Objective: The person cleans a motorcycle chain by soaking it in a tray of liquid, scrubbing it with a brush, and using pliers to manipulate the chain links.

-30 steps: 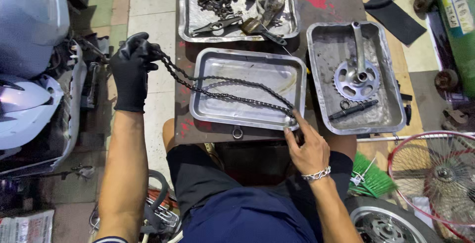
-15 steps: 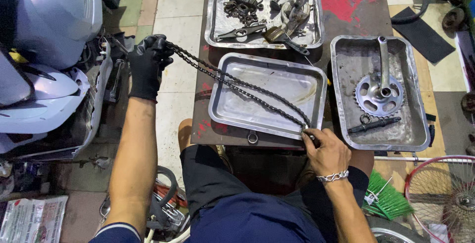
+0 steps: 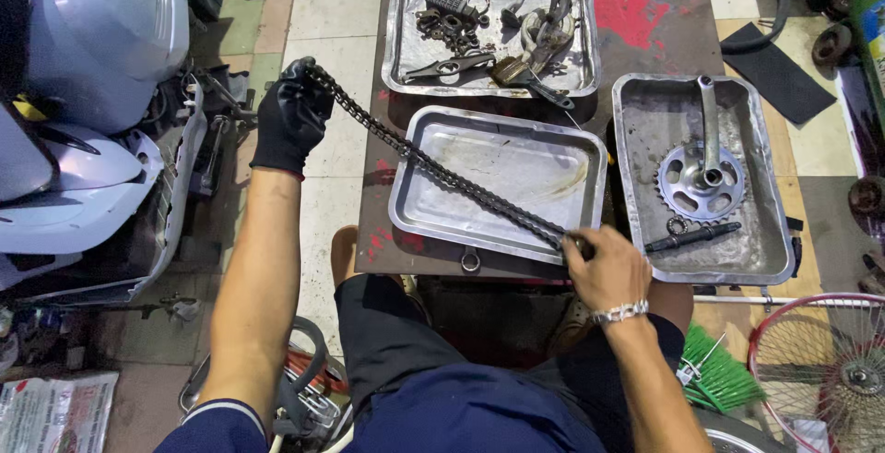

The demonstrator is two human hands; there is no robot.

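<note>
A dark chain (image 3: 442, 172) stretches taut across the empty middle tray (image 3: 502, 186), centre frame. The gloved left hand (image 3: 290, 117), upper left, has its fingers clenched round one end; the bare right hand (image 3: 608, 269) pinches the other. A parts tray (image 3: 401, 47) sits above on the counter (image 3: 645, 11), a sprocket crank (image 3: 702, 176) at right.

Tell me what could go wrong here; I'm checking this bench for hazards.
The right hand grips the greasy chain bare, while the left hand is gloved: pinched or dirty fingers seem possible. The stretched chain spans the empty tray, so if it slips it might swing into the parts tray.
</note>
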